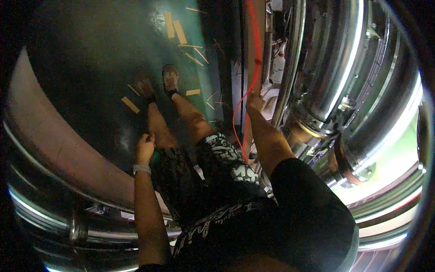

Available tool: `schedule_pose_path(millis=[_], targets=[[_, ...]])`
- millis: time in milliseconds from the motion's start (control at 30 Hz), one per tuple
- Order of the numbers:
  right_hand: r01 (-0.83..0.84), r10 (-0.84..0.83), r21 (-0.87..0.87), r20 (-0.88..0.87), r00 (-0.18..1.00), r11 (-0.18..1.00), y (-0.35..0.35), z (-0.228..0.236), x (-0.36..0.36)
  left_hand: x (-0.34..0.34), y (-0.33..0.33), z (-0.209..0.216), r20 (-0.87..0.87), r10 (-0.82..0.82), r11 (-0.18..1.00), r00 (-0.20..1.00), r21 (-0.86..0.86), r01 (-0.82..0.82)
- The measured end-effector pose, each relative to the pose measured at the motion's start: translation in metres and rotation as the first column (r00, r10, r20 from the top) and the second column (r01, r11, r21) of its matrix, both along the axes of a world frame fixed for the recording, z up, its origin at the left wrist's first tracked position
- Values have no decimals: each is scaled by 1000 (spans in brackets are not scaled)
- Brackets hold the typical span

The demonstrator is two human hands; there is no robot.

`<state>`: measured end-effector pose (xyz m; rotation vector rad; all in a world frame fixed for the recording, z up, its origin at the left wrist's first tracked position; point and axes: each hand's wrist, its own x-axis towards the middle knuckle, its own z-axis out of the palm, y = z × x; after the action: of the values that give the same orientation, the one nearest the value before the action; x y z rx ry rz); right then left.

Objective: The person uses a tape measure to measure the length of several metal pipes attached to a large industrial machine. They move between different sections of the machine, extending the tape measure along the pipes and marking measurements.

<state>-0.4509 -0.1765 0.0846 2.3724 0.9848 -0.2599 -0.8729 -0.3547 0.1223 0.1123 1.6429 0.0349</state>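
Note:
My left hand [146, 148], with a pale band around its wrist, hangs beside my left knee. Its fingers are curled together, and whatever they may hold is too small and dark to make out. My right hand [256, 102] reaches forward to the edge of the machine on my right, fingers closed. A thin red hose [234, 119] runs right by its fingertips and loops down beside my thigh. Whether the hand grips the hose or something else cannot be told. White crumpled material [270, 100] lies just right of that hand.
Large shiny metal rollers [335, 68] fill the right side. Flat tan strips [179, 31] and thin sticks litter the green floor [108, 41] around my shoes. A pale curved panel [59, 145] is at my left, with metal bars [36, 208] behind it.

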Motion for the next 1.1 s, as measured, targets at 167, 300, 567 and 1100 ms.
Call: schedule_pose_path(millis=[167, 300, 567, 1100], targets=[[-413, 511, -526, 49, 858, 743, -69, -5, 62, 38, -1, -19, -47, -137, 977, 989, 161, 143], [-502, 637, -570, 48, 770, 650, -93, 14, 82, 57, -5, -47, -11, -171, 968, 985, 183, 170], [-657, 722, -336, 118, 681, 675, -126, 14, 150, 71, -71, -92, -250, -417, 845, 874, 248, 474], [78, -115, -284, -117, 986, 956, -156, 8, 51, 51, -93, -35, -102, -209, 974, 973, 61, 216]])
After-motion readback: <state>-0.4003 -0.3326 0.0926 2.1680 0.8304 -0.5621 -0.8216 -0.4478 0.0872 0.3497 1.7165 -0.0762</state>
